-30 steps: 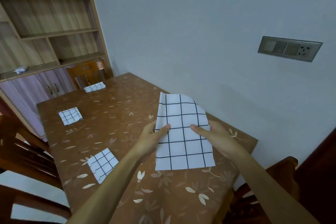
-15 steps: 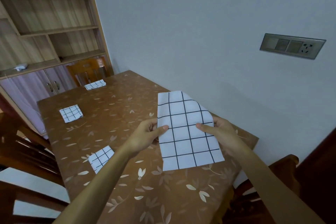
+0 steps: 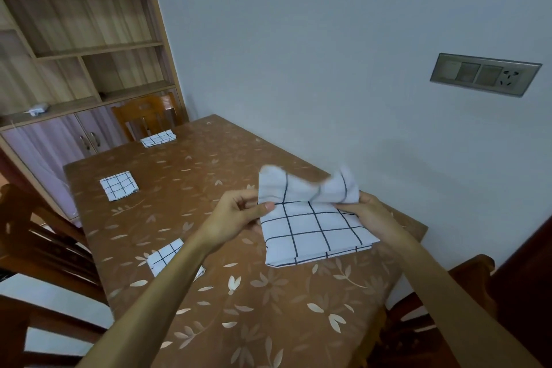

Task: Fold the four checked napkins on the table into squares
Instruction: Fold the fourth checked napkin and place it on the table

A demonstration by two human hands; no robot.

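Above glossy brown floral bench (image 3: 206, 188): soft white black-checked cloth napkin (image 3: 310, 230), far half rumpled, edges pinched by left hand (image 3: 236, 218) and right hand (image 3: 370, 215).

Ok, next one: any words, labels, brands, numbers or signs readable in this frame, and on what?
None can be read.
The wall switch panel: no legible marking.
The held napkin, pinched by the left hand and the right hand: only a black grid, no print.
The folded napkins on the table: same grid only.
The small white object on the cabinet ledge: too small and blurred to tell.
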